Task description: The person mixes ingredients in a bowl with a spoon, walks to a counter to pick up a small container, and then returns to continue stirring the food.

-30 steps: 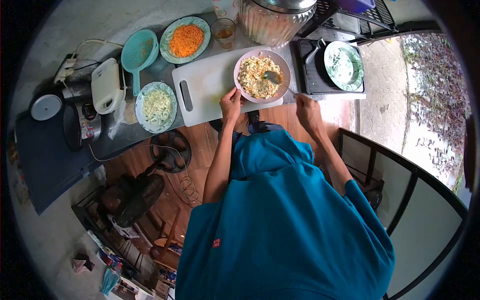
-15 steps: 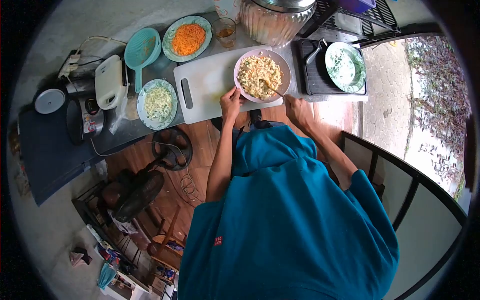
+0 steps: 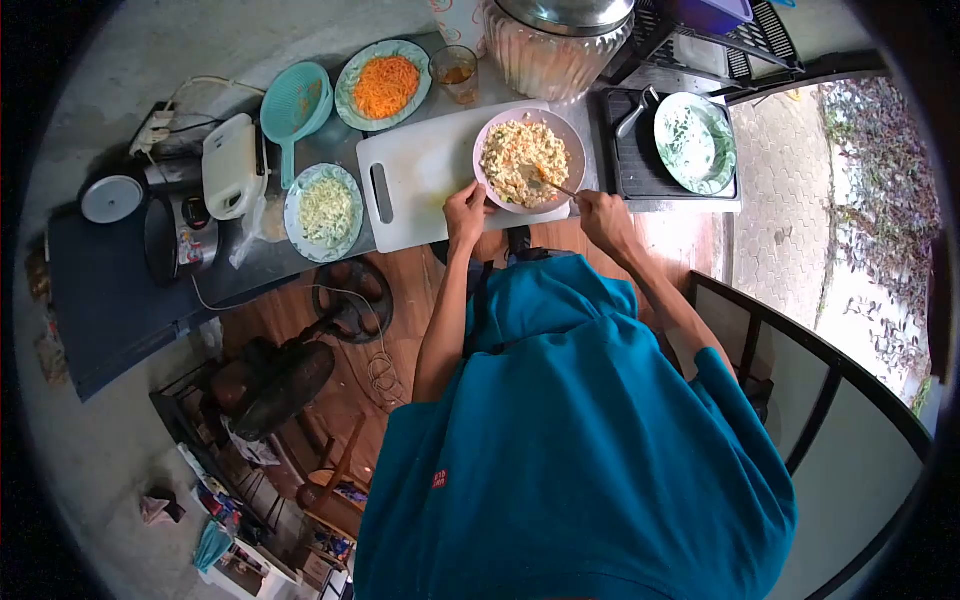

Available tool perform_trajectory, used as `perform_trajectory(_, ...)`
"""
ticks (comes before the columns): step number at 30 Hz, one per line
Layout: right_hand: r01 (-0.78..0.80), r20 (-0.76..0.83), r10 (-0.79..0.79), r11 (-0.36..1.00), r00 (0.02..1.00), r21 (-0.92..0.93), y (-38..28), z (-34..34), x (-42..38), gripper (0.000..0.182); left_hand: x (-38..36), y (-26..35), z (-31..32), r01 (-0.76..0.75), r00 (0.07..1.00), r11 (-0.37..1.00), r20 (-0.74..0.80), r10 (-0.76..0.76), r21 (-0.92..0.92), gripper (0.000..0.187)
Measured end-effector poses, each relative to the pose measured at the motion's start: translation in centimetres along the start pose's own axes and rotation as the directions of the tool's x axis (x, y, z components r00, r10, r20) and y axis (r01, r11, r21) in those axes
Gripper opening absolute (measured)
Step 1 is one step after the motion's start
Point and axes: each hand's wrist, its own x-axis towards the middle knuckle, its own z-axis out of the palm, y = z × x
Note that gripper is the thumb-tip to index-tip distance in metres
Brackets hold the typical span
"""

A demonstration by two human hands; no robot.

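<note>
A pink bowl [image 3: 481, 186] stands on the right part of a white cutting board [image 3: 425, 165]. It holds a crumbly pale mixture [image 3: 522, 155] flecked with orange and green. My left hand [image 3: 465, 214] grips the bowl's rim at the lower left. Closed round the handle of a spoon [image 3: 556, 186] is my right hand [image 3: 606, 221], just outside the bowl's lower right. The spoon's tip is sunk in the mixture, so its full shape is hidden.
Left of the board are a plate of shredded cabbage [image 3: 324, 212], a plate of grated carrot [image 3: 386, 88] and a green strainer [image 3: 287, 150]. A glass [image 3: 458, 80] and large jar [image 3: 560, 55] stand behind. Rightward, a black tray [image 3: 633, 160] carries a patterned plate [image 3: 690, 145].
The spoon has shifted slightly within the mixture, with my right hand moving a little. My left hand stays at the bowl's rim. The whole view has shifted slightly.
</note>
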Motion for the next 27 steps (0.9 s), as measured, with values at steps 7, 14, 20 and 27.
perform_trajectory(7, 0.094, 0.004, -0.094, 0.995, 0.996, 0.041, -1.7, -3.2, -1.5, 0.015, 0.1, -0.7, -0.3, -0.035, 0.999, 0.996, 0.026, 0.033, 0.084, 0.045)
perform_trajectory(14, 0.064, 0.118, -0.045, 0.984, 0.992, -0.167, 2.3, -0.5, -0.7, 0.018, -0.5, 0.3, 0.2, -0.009, 1.0, 0.997, 0.015, 0.01, -0.073, 0.037)
perform_trajectory(20, 0.137, 0.021, -0.136, 0.989, 0.991, -0.061, -0.3, -4.0, 0.2, 0.015, -0.2, 0.1, 0.0, -0.031, 1.0, 1.0, 0.001, 0.031, -0.004, 0.038)
perform_trajectory(27, 0.342, 0.007, -0.344, 0.928, 0.939, -0.148, 0.8, -3.8, 9.4, 0.015, -0.7, 1.0, 0.1, 0.006, 1.0, 0.999, 0.017, -0.005, -0.051, 0.037)
